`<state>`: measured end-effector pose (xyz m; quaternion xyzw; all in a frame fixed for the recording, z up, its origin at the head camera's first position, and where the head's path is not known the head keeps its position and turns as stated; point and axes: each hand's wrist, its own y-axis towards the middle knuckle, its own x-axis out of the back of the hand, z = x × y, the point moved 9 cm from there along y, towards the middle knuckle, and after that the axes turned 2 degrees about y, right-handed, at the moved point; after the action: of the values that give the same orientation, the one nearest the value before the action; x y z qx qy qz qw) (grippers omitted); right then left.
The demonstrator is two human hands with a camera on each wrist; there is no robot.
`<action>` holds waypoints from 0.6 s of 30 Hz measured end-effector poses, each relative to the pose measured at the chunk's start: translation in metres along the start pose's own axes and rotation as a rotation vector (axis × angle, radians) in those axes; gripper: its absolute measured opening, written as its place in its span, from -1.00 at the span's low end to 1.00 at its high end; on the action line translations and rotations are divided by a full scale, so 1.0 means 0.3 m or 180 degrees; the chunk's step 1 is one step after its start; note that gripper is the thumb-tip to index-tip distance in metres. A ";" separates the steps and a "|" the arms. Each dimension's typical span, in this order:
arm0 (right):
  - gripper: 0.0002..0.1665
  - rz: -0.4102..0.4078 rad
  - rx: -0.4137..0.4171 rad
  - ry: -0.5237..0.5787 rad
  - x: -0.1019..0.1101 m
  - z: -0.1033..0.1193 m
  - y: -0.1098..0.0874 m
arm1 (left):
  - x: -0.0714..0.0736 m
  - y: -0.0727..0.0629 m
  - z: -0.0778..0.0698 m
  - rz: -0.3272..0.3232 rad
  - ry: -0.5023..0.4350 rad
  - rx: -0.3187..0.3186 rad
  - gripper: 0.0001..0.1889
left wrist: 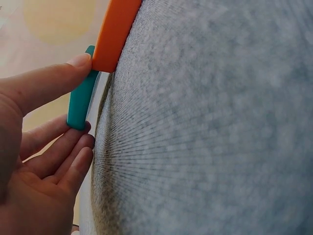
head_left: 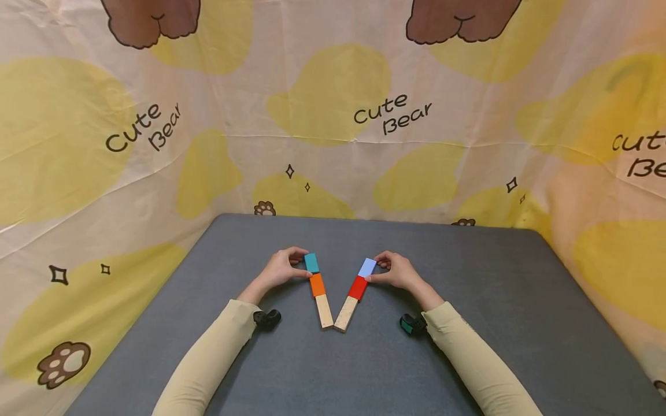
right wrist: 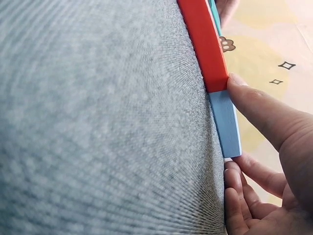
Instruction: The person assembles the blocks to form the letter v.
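Observation:
Two rows of blocks form a V on the table, their near ends meeting. The left row has a teal block (head_left: 311, 263) at the far end, then an orange block (head_left: 317, 285) and a plain wood block (head_left: 324, 312). In the right row a light blue block (head_left: 366, 267) comes first, followed by a red block (head_left: 357, 288) and another wood block (head_left: 346, 314). My left hand (head_left: 283, 267) pinches the teal block, thumb at the orange joint and fingers at its far end. Likewise, my right hand (head_left: 396, 271) pinches the light blue block, thumb by the red joint.
A grey table (head_left: 333, 375) carries the blocks. Behind and beside it hangs a printed cloth (head_left: 322, 104) with bears and yellow patches. Dark bands sit at both wrists, the left one (head_left: 267, 319) and the right one (head_left: 413, 325).

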<state>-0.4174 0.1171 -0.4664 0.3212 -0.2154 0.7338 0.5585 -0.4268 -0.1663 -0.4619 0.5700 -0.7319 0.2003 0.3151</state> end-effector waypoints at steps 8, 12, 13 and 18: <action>-0.28 -0.0013 -0.0010 -0.0002 0.003 0.001 -0.003 | -0.003 0.000 -0.001 0.0031 -0.0002 0.0014 -0.35; -0.29 -0.0011 0.0002 -0.0008 0.002 0.000 -0.002 | -0.007 0.000 0.000 0.0053 -0.0022 0.0035 -0.36; -0.29 -0.0009 -0.0008 0.0003 0.001 -0.001 -0.001 | -0.008 0.001 0.002 0.0061 -0.0038 0.0038 -0.36; -0.29 -0.0003 0.0011 0.0008 0.000 -0.002 0.001 | -0.013 0.003 0.008 0.0094 -0.0111 0.0042 -0.36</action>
<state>-0.4179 0.1174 -0.4666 0.3214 -0.2133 0.7343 0.5586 -0.4276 -0.1649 -0.4661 0.5647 -0.7443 0.1998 0.2955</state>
